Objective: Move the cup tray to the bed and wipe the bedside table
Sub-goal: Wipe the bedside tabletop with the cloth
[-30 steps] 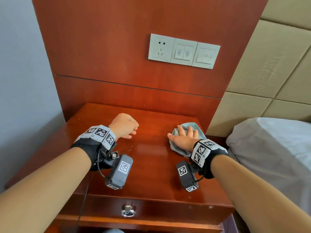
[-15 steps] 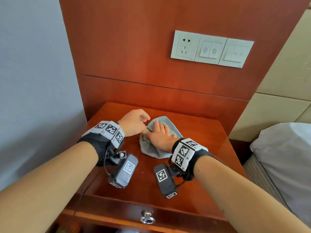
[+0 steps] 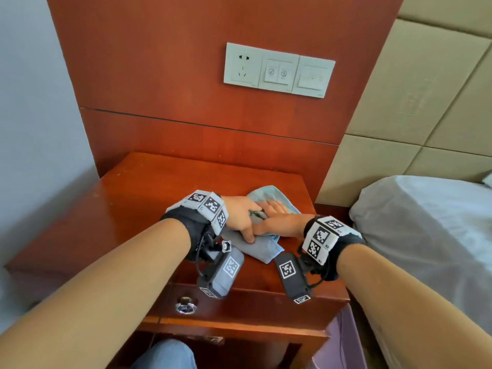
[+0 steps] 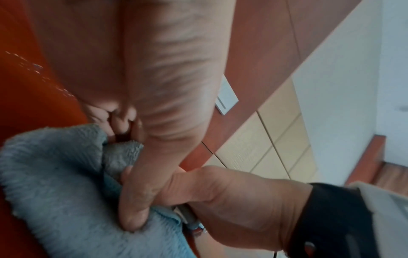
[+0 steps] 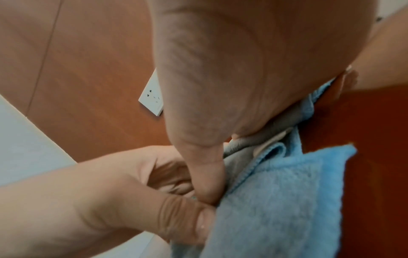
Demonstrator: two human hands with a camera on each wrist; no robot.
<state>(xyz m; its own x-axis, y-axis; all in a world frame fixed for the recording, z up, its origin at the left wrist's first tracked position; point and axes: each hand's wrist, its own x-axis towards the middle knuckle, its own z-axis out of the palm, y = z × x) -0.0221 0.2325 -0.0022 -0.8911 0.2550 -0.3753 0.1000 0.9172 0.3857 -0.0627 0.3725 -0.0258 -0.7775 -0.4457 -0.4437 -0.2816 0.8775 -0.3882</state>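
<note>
A blue-grey cloth [image 3: 263, 249] lies bunched on the red-brown bedside table [image 3: 159, 198], right of its middle. My left hand [image 3: 239, 217] has its fingers curled on a fold of the cloth [image 4: 123, 148], with the thumb pressed down on it. Beside it, my right hand [image 3: 279, 222] lies flat on the cloth with straight fingers, its thumb against the left thumb. In the right wrist view the cloth [image 5: 276, 200] spreads out under the palm. The cup tray is not in view.
The bed with grey-white bedding [image 3: 426, 235] is right of the table, under a padded beige headboard [image 3: 426, 102]. A socket and switch panel [image 3: 279, 70] sits on the wooden wall panel behind. The table's drawer knob [image 3: 185, 306] is at the front.
My right hand slid the cloth left from the table's right edge, then a little back to the right. My left hand moved onto the cloth and took hold of a fold.
</note>
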